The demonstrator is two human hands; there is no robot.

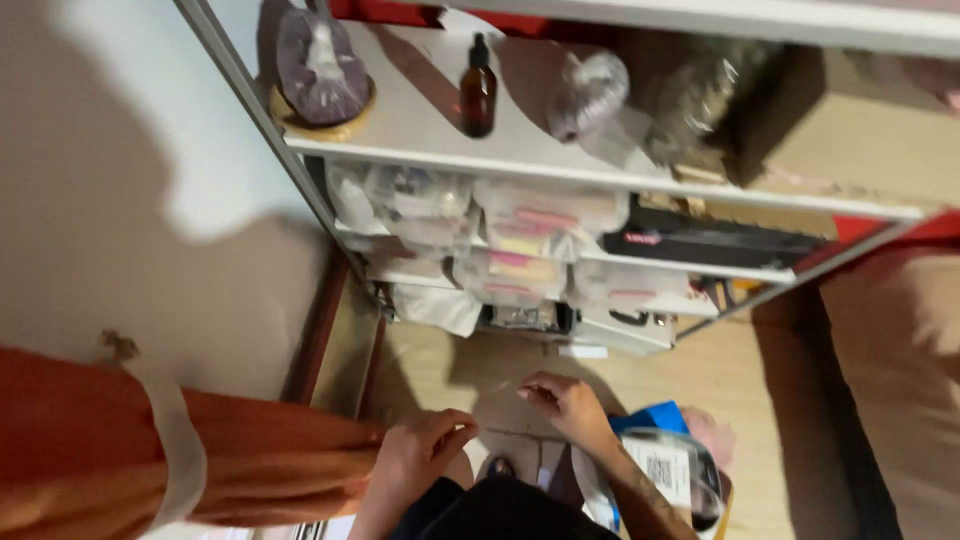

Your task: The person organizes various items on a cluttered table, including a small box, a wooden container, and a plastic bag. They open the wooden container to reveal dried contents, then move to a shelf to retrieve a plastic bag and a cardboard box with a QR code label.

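Note:
My left hand (pixel 420 452) is low in the middle of the view, fingers curled at the gathered end of an orange cloth (pixel 260 460) that stretches in from the left. A pale band (pixel 175 430) wraps the cloth. My right hand (pixel 565 402) hovers a little to the right over the wooden floor (pixel 720 380), fingertips drawn together and pointing left. Nothing shows between them. A blue packet (pixel 650 415) and a clear plastic bag with a white label (pixel 665 470) lie beside my right forearm.
A white shelf unit (pixel 600 180) stands ahead with a brown dropper bottle (pixel 478 90), a purple stone on a yellow dish (pixel 320 70), plastic bags, a cardboard box (pixel 860 130), clear storage bins (pixel 520 250) and a black case (pixel 710 245). A beige cushion (pixel 900 370) lies right.

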